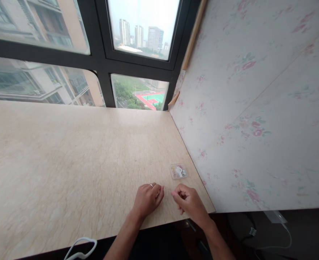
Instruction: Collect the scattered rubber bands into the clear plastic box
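My left hand rests on the stone sill with its fingers curled closed and a ring on one finger. Whether anything lies inside its grip is hidden. Just to the right, my right hand is closed in a pinch, thumb against the bent fingers. Anything between those fingertips is too small to make out. The two hands are a short gap apart. Beyond my right hand, close by its knuckles, sits a small clear plastic box holding little white, yellowish and pinkish pieces.
The beige marbled sill stretches left and back to a dark window frame. A flower-patterned wall bounds it on the right. A white cable loops at the front edge. Below right lie a white adapter and cords.
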### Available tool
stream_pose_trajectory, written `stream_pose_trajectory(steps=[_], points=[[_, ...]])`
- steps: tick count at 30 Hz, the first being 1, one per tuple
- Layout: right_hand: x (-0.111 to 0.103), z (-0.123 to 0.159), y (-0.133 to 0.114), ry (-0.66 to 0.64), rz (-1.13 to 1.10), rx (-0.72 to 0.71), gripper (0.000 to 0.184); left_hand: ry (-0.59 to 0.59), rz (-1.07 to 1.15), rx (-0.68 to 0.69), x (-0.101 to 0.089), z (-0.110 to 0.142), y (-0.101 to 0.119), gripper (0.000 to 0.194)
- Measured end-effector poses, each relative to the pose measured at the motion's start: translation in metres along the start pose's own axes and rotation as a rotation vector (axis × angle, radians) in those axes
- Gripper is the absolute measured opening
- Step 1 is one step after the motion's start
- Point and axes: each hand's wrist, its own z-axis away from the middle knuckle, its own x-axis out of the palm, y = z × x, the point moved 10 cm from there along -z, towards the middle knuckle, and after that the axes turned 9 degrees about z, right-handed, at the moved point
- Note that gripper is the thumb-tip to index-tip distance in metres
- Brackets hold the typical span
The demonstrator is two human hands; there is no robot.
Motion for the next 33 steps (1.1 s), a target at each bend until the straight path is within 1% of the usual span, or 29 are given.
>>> stream_pose_trajectory(steps=[2, 4, 5, 7, 8, 10, 12, 14, 16, 18, 23, 25, 28, 29, 33], points=[[-0.031, -0.003, 0.004, 0.132, 0.052, -0.016, 0.033, 0.001, 0.048, -0.107, -0.001, 0.000, -0.014, 0.038], [-0.057, -0.007, 0.003, 0.233, 0.178, -0.079, 0.032, 0.016, 0.133, -0.225, -0.004, 0.000, -0.028, 0.040], [-0.067, -0.010, 0.001, 0.270, 0.252, -0.118, 0.029, 0.027, 0.184, -0.284, -0.005, 0.000, -0.035, 0.041], [-0.077, -0.018, 0.001, 0.300, 0.377, -0.197, 0.024, 0.047, 0.286, -0.379, -0.005, 0.002, -0.045, 0.043], [-0.077, -0.024, 0.002, 0.296, 0.418, -0.231, 0.029, 0.053, 0.326, -0.408, -0.005, 0.002, -0.048, 0.044], [-0.074, -0.037, 0.008, 0.261, 0.459, -0.277, 0.050, 0.054, 0.373, -0.431, -0.004, 0.003, -0.051, 0.045], [-0.066, -0.051, 0.017, 0.200, 0.477, -0.280, 0.066, 0.049, 0.393, -0.436, -0.004, 0.003, -0.051, 0.046], [-0.060, -0.064, 0.025, 0.134, 0.479, -0.264, 0.074, 0.050, 0.407, -0.446, -0.003, 0.004, -0.052, 0.045], [-0.056, -0.073, 0.028, 0.079, 0.477, -0.256, 0.077, 0.052, 0.419, -0.457, -0.003, 0.005, -0.053, 0.045], [-0.057, -0.077, 0.025, 0.059, 0.480, -0.270, 0.077, 0.057, 0.422, -0.459, -0.002, 0.005, -0.054, 0.044], [-0.064, -0.077, 0.011, 0.106, 0.436, -0.285, 0.081, 0.055, 0.414, -0.453, -0.002, 0.004, -0.054, 0.043], [-0.063, -0.076, 0.004, 0.121, 0.400, -0.279, 0.083, 0.061, 0.433, -0.463, -0.002, 0.004, -0.054, 0.038], [-0.055, -0.075, -0.009, 0.111, 0.349, -0.297, 0.082, 0.108, 0.516, -0.496, -0.004, 0.006, -0.057, 0.024], [-0.052, -0.075, -0.013, 0.097, 0.334, -0.310, 0.082, 0.122, 0.544, -0.501, -0.005, 0.007, -0.057, 0.029], [-0.035, -0.073, -0.030, 0.018, 0.291, -0.388, 0.078, 0.140, 0.601, -0.485, -0.003, 0.009, -0.059, 0.065]])
